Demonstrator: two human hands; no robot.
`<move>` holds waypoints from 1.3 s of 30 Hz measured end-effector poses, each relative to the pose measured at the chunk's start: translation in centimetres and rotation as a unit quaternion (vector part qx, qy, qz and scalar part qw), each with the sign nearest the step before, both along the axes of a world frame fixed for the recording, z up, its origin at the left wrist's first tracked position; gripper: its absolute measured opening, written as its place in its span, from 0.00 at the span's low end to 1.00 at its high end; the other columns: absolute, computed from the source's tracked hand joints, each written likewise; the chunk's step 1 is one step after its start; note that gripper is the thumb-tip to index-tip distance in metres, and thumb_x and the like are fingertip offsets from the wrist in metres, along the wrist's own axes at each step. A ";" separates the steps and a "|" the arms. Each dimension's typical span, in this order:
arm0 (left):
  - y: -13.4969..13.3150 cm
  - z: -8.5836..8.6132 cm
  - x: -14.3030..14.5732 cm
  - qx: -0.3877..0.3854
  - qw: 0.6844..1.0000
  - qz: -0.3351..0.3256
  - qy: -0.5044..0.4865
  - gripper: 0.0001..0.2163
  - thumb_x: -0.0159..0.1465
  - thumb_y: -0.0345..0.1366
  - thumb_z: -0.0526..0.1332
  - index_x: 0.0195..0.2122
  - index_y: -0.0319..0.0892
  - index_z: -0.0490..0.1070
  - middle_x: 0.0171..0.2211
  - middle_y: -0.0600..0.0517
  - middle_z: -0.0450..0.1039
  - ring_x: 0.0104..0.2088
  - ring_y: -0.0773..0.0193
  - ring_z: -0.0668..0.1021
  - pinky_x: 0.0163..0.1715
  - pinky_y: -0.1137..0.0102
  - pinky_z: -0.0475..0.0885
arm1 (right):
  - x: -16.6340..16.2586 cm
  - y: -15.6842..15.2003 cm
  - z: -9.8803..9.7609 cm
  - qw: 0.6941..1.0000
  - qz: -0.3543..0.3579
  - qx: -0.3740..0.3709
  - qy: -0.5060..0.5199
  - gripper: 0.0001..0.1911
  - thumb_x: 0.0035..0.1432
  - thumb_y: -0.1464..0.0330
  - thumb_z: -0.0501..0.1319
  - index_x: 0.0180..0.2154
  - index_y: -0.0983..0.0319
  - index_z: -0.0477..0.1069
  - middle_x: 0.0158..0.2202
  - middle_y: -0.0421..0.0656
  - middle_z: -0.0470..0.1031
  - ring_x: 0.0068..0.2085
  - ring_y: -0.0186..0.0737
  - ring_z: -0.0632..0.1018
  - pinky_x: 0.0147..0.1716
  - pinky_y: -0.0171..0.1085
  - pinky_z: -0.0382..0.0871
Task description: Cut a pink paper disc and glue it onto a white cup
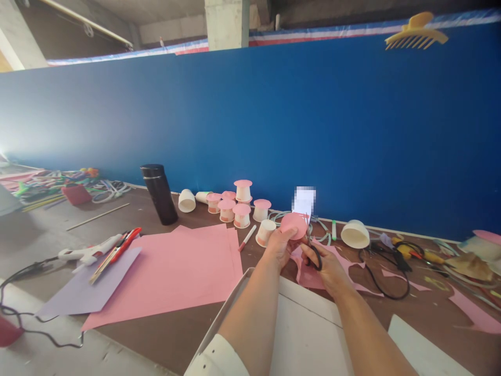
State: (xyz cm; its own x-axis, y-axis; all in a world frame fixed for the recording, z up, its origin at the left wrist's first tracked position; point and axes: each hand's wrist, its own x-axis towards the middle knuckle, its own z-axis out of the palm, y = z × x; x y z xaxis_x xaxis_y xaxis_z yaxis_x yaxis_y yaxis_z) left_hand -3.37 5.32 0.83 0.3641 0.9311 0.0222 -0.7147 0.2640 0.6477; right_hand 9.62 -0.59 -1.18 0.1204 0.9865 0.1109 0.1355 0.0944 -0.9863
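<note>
- Brown surface (172, 334): black bottle (158, 196) at 9 o'clock
- Blue partition (250, 115); pillar (227, 23) at 12 o'clock
- Left fingers (289, 233) grip pink disc (293, 223), right fingers (308, 254) scissors (320, 261)

The left hand (281, 245) pinches a pink disc (293, 224), the right hand (327, 266) just beside it grips scissors (319, 258), pink scraps (309, 278) lie beneath both, and cups (241, 216) stand beyond and left of the left hand, with sheets (183, 266) to its left.
</note>
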 end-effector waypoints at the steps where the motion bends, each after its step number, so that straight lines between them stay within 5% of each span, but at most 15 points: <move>1: 0.0 0.1 0.0 0.000 1.000 0.001 -0.002 0.15 0.50 0.35 0.71 0.36 0.34 0.75 0.29 0.45 0.78 0.29 0.61 0.79 0.37 0.66 0.74 | 0.0 0.0 0.0 1.000 -0.002 0.001 0.000 0.20 0.54 0.49 0.66 0.28 0.60 0.73 0.26 0.40 0.71 0.31 0.39 0.69 0.33 0.38 0.60; 39: -0.4 0.6 -0.2 -0.040 0.999 0.007 0.006 0.12 0.53 0.33 0.68 0.37 0.34 0.73 0.27 0.46 0.77 0.29 0.60 0.79 0.34 0.67 0.72 | -0.2 0.2 -0.3 1.000 -0.003 0.014 0.011 0.20 0.53 0.49 0.67 0.28 0.60 0.75 0.24 0.39 0.70 0.29 0.38 0.69 0.32 0.38 0.61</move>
State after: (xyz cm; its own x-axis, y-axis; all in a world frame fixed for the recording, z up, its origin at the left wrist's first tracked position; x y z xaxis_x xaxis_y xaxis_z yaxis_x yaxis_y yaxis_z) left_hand -3.58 4.88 1.38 0.3510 0.9347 -0.0566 -0.7103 0.3051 0.6343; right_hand 9.39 -0.38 -1.46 0.1287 0.9823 0.1364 0.1137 0.1221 -0.9860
